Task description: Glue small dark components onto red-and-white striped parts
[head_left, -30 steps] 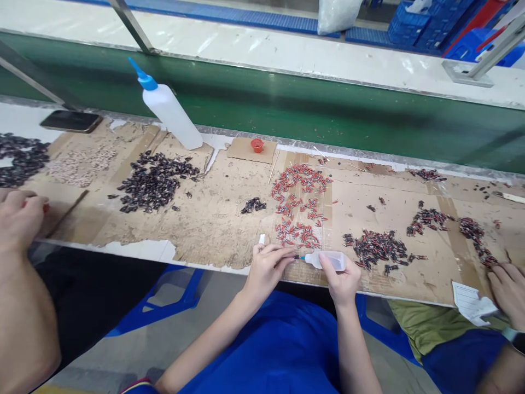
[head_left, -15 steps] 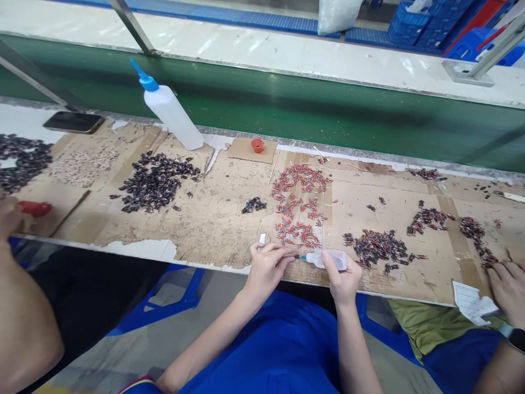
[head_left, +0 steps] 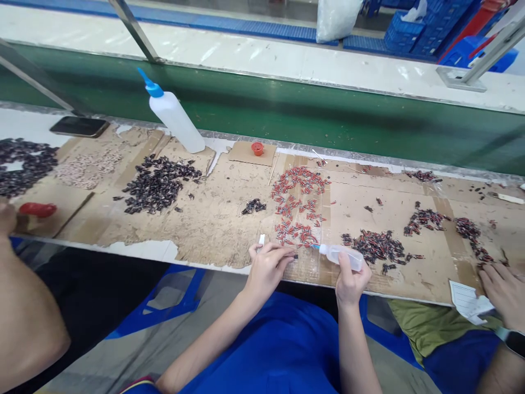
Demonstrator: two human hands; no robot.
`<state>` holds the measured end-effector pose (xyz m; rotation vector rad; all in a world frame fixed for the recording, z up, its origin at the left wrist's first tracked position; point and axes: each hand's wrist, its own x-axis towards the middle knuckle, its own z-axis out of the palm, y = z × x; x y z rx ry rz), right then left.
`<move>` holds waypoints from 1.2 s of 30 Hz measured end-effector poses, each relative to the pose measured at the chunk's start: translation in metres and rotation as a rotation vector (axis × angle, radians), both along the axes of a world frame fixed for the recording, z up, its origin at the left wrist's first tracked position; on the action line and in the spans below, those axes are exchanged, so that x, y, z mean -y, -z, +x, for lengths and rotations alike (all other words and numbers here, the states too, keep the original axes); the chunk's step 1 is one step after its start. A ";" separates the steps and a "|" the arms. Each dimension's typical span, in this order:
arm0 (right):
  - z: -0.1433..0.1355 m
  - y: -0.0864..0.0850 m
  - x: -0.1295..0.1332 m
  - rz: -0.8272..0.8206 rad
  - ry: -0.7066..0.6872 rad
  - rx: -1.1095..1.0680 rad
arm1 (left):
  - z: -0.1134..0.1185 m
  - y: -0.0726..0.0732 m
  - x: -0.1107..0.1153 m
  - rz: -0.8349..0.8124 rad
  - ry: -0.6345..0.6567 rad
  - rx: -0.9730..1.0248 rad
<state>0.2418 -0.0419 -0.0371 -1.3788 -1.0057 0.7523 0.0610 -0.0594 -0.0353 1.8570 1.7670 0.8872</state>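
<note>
My left hand (head_left: 267,268) is closed in a pinch on a small black part (head_left: 296,256) at the bench's near edge. A white stick-like piece (head_left: 261,239) stands up by its knuckles. In my right hand (head_left: 351,280) is a small clear squeeze bottle (head_left: 341,254), lying nearly level. Its thin blue tip (head_left: 315,247) points left at the red parts, apart from the black part. Just beyond my hands many small red parts (head_left: 299,232) are spread on the cardboard. A pile of black-and-red parts (head_left: 377,246) lies to the right of the bottle.
A big white bottle with a blue nozzle (head_left: 176,123) stands at the back left, near a phone (head_left: 80,126). A red cup (head_left: 257,148) sits behind. Black parts (head_left: 153,183) are heaped left. Co-workers' hands (head_left: 502,290) are at both sides; a red object (head_left: 38,209) lies left.
My right hand has drawn the squeeze bottle back to the right and slightly up, its tip away from the black part. My left hand stays almost where it was.
</note>
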 end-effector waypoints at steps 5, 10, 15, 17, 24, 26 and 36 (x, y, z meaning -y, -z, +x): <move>-0.001 -0.004 -0.012 0.092 0.058 0.044 | 0.002 -0.010 -0.005 0.063 0.047 -0.058; -0.004 -0.007 -0.026 0.055 0.091 0.263 | 0.010 -0.014 -0.019 0.088 0.063 -0.133; -0.005 -0.006 -0.032 -0.026 0.141 0.499 | 0.017 -0.007 -0.028 0.031 0.123 -0.208; -0.005 -0.006 -0.031 -0.018 0.127 0.541 | 0.017 -0.005 -0.028 0.026 0.159 -0.231; -0.015 -0.024 0.002 -0.103 0.144 0.282 | 0.011 -0.019 -0.022 0.049 0.244 0.076; -0.021 -0.028 0.013 -0.209 -0.041 0.006 | 0.012 -0.023 -0.019 0.086 0.282 0.261; -0.029 -0.026 0.013 -0.498 -0.321 -0.549 | 0.003 -0.017 -0.013 0.305 0.330 0.359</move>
